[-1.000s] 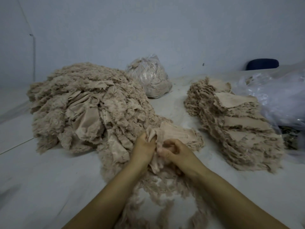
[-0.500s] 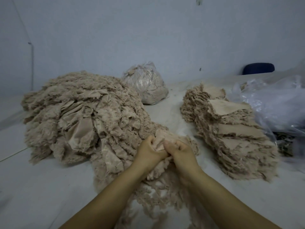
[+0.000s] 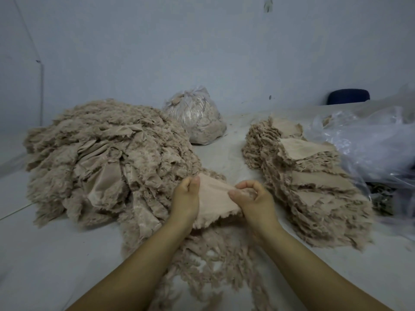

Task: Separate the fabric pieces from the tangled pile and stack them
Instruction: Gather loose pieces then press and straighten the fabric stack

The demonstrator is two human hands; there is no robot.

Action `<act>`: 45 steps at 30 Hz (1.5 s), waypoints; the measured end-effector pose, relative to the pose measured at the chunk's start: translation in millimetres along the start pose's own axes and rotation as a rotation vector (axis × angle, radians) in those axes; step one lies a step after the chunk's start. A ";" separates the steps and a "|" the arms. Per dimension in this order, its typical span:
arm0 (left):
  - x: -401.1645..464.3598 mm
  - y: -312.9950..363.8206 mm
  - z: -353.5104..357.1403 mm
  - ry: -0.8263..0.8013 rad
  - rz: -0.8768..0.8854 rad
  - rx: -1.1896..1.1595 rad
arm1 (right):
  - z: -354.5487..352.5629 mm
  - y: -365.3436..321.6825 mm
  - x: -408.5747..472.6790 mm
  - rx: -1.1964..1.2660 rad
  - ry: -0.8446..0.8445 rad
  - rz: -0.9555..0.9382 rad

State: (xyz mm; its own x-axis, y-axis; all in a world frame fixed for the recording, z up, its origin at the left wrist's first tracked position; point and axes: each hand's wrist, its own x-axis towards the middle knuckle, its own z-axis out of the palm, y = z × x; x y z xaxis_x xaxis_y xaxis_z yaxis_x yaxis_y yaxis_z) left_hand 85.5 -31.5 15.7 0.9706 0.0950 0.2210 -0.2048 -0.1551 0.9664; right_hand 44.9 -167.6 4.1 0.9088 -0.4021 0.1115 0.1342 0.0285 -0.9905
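Beige fabric piece (image 3: pixel 213 202) was held taut between both hands, just above the near edge of the tangled pile (image 3: pixel 107 162). Left hand (image 3: pixel 186 198) pinched its left edge, fingers curled. Right hand (image 3: pixel 252 198) pinched the right edge between thumb and forefinger (other fingers loosely arched). Stacked pieces (image 3: pixel 310 187) sat right, on the grey table (image 3: pixel 45 254); tied plastic bag (image 3: pixel 195 117) behind.

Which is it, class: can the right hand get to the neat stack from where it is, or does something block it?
Probably yes. The right hand is beside the stack with only bare table between, though it pinches a fabric piece.
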 end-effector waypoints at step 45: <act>-35.1 5.4 -59.0 -0.692 0.366 0.159 | 30.8 -0.6 -49.2 0.381 -0.272 0.329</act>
State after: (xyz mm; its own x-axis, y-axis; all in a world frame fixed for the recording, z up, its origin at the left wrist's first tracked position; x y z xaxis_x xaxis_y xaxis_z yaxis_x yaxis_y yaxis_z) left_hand 42.9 22.3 20.9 0.7138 -0.6127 0.3392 -0.5561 -0.2015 0.8063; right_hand 12.3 -119.6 1.7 0.9891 -0.0680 -0.1310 -0.0853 0.4608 -0.8834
